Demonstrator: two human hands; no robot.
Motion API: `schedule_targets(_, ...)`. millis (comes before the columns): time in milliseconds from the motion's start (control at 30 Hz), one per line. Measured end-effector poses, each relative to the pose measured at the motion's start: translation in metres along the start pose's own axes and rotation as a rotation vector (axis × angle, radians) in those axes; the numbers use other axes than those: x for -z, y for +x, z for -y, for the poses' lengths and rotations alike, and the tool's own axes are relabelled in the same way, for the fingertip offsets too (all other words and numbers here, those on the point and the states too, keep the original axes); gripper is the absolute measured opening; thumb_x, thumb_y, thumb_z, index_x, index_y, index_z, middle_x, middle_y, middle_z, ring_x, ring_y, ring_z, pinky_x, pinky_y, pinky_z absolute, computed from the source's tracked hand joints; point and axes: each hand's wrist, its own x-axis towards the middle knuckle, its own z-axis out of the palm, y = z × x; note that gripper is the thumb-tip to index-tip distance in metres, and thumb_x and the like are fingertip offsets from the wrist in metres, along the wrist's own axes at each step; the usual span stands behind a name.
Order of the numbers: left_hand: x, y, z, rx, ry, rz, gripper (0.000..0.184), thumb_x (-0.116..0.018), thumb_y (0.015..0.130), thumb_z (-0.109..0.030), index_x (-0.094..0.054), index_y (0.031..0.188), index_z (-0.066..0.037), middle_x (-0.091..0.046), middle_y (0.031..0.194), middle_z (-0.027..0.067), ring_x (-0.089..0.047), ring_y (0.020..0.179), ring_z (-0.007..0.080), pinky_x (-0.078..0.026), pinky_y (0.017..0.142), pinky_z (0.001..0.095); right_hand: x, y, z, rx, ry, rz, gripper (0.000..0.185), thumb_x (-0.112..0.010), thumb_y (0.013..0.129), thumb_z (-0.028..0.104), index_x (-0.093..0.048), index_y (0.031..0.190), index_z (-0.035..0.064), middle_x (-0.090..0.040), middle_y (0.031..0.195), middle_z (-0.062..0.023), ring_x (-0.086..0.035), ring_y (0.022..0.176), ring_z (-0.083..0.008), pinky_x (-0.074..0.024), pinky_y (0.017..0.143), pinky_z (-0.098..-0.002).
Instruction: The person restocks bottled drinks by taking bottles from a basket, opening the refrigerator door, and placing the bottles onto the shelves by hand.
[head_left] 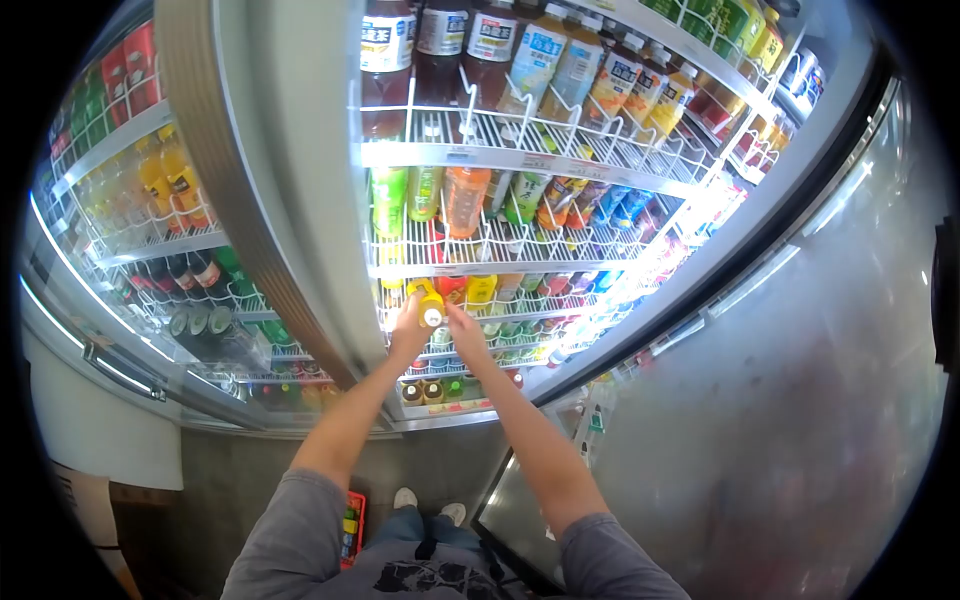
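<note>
A yellow bottle (pixel 426 298) with a white cap is held in front of the lower shelves of the open drinks fridge, its cap tipped toward me. My left hand (pixel 406 328) is wrapped round its left side. On the other side my right hand (pixel 466 330) has its fingers closed against the bottle near the cap; the fingertips are partly hidden. Behind the hands, a red-labelled drink (pixel 452 290) and another yellow drink (pixel 481 290) stand in the shelf row. Beneath them, small dark bottles (pixel 432 391) line the bottom shelf.
Wire shelves (pixel 530 160) with white dividers hold rows of bottled drinks. The fridge's glass door (pixel 740 380) stands open at the right. A wood-trimmed post (pixel 240 170) separates a second drinks cabinet at the left. A red crate (pixel 354 530) with packages sits on the floor by my feet.
</note>
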Motion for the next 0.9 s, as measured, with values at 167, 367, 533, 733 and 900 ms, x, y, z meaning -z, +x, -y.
schedule_targets(167, 0.022, -0.020, -0.019, -0.042, 0.015, 0.051, 0.063, -0.080, 0.074, -0.018, -0.049, 0.127, -0.004, -0.060, 0.119, 0.0192, -0.058, 0.110, 0.0382, -0.048, 0.092, 0.0430, 0.008, -0.023, 0.023, 0.013, 0.013, -0.032, 0.035, -0.049, 0.096, 0.009, -0.059, 0.128, -0.0007, -0.067, 0.121, -0.0116, -0.060, 0.112, -0.0163, -0.0430, 0.098, -0.0297)
schedule_targets(367, 0.042, -0.036, -0.058, 0.091, -0.183, 0.003, 0.067, -0.084, 0.072, -0.033, -0.056, 0.127, -0.005, -0.068, 0.113, 0.0141, -0.066, 0.106, 0.0286, -0.051, 0.089, 0.0372, 0.013, -0.053, 0.038, 0.083, 0.362, -0.063, 0.036, -0.051, 0.096, 0.012, -0.060, 0.128, -0.0017, -0.065, 0.123, -0.0097, -0.058, 0.113, -0.0158, -0.0411, 0.100, -0.0281)
schedule_targets(533, 0.052, -0.045, -0.076, 0.182, -0.228, 0.181, 0.050, -0.078, 0.079, -0.036, -0.065, 0.117, -0.007, -0.072, 0.090, 0.0081, -0.068, 0.080, 0.0187, -0.054, 0.072, 0.0324, 0.023, -0.096, 0.052, -0.009, 0.393, -0.045, 0.042, -0.054, 0.097, 0.017, -0.052, 0.136, -0.0004, -0.062, 0.126, -0.0098, -0.057, 0.113, -0.0160, -0.0422, 0.098, -0.0287)
schedule_targets(733, 0.070, -0.038, -0.103, 0.265, -0.351, 0.352, 0.048, -0.072, 0.085, -0.041, -0.066, 0.117, -0.006, -0.069, 0.091, 0.0058, -0.062, 0.075, 0.0124, -0.050, 0.066, 0.0271, 0.032, -0.130, 0.073, -0.064, 0.402, 0.018, 0.057, -0.064, 0.092, 0.007, -0.043, 0.144, 0.0021, -0.058, 0.133, -0.0120, -0.055, 0.119, -0.0167, -0.0434, 0.099, -0.0305)
schedule_targets(900, 0.077, -0.053, -0.118, 0.265, -0.391, 0.364, 0.051, -0.071, 0.085, -0.044, -0.063, 0.120, -0.007, -0.067, 0.089, 0.0058, -0.061, 0.074, 0.0108, -0.048, 0.063, 0.0257, 0.031, -0.154, 0.103, -0.097, 0.375, -0.066, 0.054, -0.066, 0.091, 0.006, -0.046, 0.141, 0.0002, -0.063, 0.126, -0.0127, -0.060, 0.112, -0.0166, -0.0465, 0.095, -0.0297)
